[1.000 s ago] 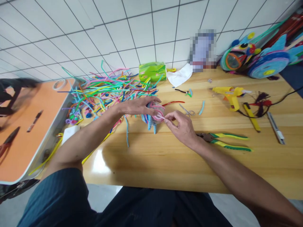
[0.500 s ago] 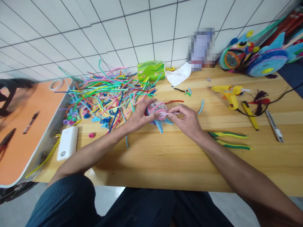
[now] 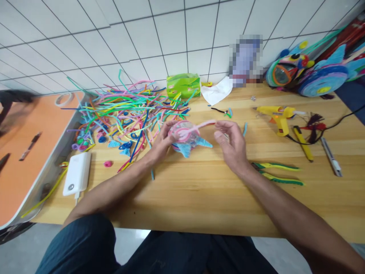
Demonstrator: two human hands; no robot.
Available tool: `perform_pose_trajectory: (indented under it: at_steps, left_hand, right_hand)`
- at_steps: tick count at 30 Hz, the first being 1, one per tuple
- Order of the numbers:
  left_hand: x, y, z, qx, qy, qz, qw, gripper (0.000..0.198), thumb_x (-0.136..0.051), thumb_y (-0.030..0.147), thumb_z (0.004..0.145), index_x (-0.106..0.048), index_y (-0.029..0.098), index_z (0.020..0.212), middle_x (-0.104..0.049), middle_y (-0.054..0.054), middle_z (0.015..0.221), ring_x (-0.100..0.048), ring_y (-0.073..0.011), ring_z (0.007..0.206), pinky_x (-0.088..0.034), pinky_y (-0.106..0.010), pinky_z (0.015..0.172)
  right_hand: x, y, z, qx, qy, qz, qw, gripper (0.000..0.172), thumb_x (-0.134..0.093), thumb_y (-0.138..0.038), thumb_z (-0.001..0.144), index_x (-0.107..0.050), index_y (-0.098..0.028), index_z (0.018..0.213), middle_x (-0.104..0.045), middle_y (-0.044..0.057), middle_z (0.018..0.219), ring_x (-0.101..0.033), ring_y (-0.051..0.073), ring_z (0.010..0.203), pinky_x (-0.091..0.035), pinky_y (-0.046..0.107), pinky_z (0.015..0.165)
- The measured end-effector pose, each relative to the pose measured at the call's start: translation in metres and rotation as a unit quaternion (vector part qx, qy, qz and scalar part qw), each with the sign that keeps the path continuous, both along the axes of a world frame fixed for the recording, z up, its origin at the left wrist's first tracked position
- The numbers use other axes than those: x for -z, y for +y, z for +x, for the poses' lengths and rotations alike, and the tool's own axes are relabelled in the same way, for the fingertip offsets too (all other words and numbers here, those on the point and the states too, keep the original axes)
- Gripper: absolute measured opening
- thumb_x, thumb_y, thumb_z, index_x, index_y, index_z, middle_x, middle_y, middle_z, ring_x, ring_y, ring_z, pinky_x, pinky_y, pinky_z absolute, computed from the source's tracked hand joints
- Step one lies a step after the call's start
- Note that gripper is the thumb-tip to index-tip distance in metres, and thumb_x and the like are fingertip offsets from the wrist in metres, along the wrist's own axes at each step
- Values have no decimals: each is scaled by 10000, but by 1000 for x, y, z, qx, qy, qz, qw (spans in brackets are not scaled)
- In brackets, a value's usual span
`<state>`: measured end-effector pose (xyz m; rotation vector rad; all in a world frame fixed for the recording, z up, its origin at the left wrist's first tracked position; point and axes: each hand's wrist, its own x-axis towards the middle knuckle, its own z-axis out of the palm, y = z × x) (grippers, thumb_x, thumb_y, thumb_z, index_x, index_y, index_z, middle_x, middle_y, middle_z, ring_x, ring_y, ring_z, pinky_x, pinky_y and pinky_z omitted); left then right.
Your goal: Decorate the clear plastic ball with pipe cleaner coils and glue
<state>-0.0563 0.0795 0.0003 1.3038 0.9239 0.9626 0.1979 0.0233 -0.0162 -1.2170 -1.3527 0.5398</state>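
Note:
My left hand [image 3: 164,142] is closed on the left side of a small round craft [image 3: 184,131], which has pink pipe cleaner loops over a clear body and light blue pointed fins. From its top a pale pink pipe cleaner [image 3: 205,124] sticks out to the right. My right hand [image 3: 232,146] is to the right of the craft, thumb and fingers apart. Its index fingertip meets the free end of the pink pipe cleaner. Whether that end is gripped behind the finger is hard to see.
Loose pipe cleaners [image 3: 122,102] pile up at the back left, beside a green tissue pack [image 3: 183,85]. On the right lie a yellow glue gun [image 3: 281,118], green-yellow pliers [image 3: 279,166] and cutters [image 3: 330,156]. A white power bank [image 3: 76,173] sits near the orange-topped surface [image 3: 42,121].
My right hand has moved right, off the craft, and its thumb and fingers have parted. The pink pipe cleaner now shows at full length. The craft has shifted slightly left in my left hand.

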Motion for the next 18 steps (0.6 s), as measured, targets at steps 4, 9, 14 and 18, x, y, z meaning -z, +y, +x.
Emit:
perform_pose_trajectory:
  at_steps: [4, 9, 14, 18]
  left_hand:
    - [-8, 9, -6, 33, -173, -210, 962, 635, -675, 625, 864, -664, 186, 1322, -776, -136, 1283, -703, -365, 1304, -610, -513, 1058]
    - [-21, 5, -10, 58, -265, -314, 910, 732, -537, 595, 965, -564, 145, 1541, -719, -205, 1433, -723, -399, 1281, -677, -479, 835]
    - [-15, 6, -18, 102, -173, -283, 938, 817, -463, 716, 971, -521, 178, 1583, -689, -227, 1480, -758, -407, 1182, -654, -421, 666]
    - [1, 14, -26, 132, 96, -43, 986, 863, -323, 807, 980, -613, 167, 1481, -782, -205, 1316, -753, -436, 1157, -648, -577, 772]
  right_hand:
    - [4, 3, 6, 20, 77, -5, 997, 372, -654, -611, 1016, -681, -288, 1200, -777, 68, 1183, -741, 256, 1097, -584, 474, 1028]
    - [7, 3, 4, -10, 47, -38, 998, 367, -655, -615, 1016, -719, -270, 1127, -802, 62, 1089, -749, 254, 1038, -590, 453, 966]
    - [8, -1, -1, -37, -23, -32, 999, 299, -652, -537, 1032, -715, -260, 1124, -810, 54, 1071, -745, 233, 966, -591, 420, 907]
    - [7, -3, -1, -47, -55, -13, 997, 223, -666, -457, 1029, -713, -255, 1109, -811, 52, 1046, -749, 228, 936, -600, 401, 861]
